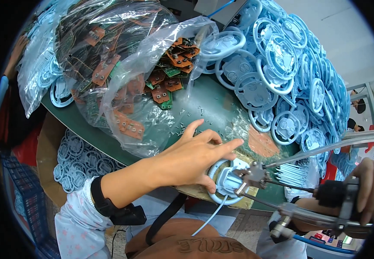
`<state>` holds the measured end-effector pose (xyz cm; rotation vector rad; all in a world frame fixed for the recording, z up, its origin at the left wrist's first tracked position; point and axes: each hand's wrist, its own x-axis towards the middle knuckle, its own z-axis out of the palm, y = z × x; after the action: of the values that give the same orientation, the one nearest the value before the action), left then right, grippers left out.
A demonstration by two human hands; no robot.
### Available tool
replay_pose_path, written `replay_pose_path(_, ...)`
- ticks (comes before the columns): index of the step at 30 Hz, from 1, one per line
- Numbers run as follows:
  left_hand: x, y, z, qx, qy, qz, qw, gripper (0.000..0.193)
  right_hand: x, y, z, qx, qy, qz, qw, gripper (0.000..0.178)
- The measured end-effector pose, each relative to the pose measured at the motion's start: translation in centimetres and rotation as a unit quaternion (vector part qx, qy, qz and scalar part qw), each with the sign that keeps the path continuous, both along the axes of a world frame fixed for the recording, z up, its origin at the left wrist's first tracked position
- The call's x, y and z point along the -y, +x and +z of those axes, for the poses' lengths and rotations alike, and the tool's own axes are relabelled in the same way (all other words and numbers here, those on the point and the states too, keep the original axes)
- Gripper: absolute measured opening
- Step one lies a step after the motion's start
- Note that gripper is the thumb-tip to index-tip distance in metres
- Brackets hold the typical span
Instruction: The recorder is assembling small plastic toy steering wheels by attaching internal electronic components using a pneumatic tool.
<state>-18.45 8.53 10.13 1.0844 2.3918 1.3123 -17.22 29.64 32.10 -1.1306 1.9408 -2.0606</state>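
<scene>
A light-blue plastic toy steering wheel (228, 183) lies on a worn block at the table's near edge, a pale-blue tube or cord trailing from its near side. My left hand (191, 157) reaches over its left side. The thumb presses the rim while the forefinger reaches round the far side, other fingers spread above. A metal tool head (250, 178) meets the wheel's right part and hides some of it. My right hand (370, 185) is wrapped round the black and metal handle part (346, 198) of that tool, partly cut off by the picture's rim.
Many blue steering wheels (281, 56) are heaped at the far right. Circuit boards (176, 64) spill from a clear plastic bag (126, 86) at the far left. Small screws (187, 125) lie scattered on the green table (204, 95). A carton (51, 164) holds more blue parts below left.
</scene>
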Motion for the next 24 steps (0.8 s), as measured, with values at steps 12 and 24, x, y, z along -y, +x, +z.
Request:
replay_pose_path(12,-0.5,0.3,-0.4,-0.008,0.029,0.013,0.999,0.113,1.5,-2.0,-4.1,0.026,-0.008,-0.013,1.0,0.008)
replay_pose_path(24,1.4,5.6,6.2,0.246,-0.198,-0.015,0.949,0.048,-3.1,-0.4,-0.2,-0.015,-0.153,-0.116,0.981,0.045)
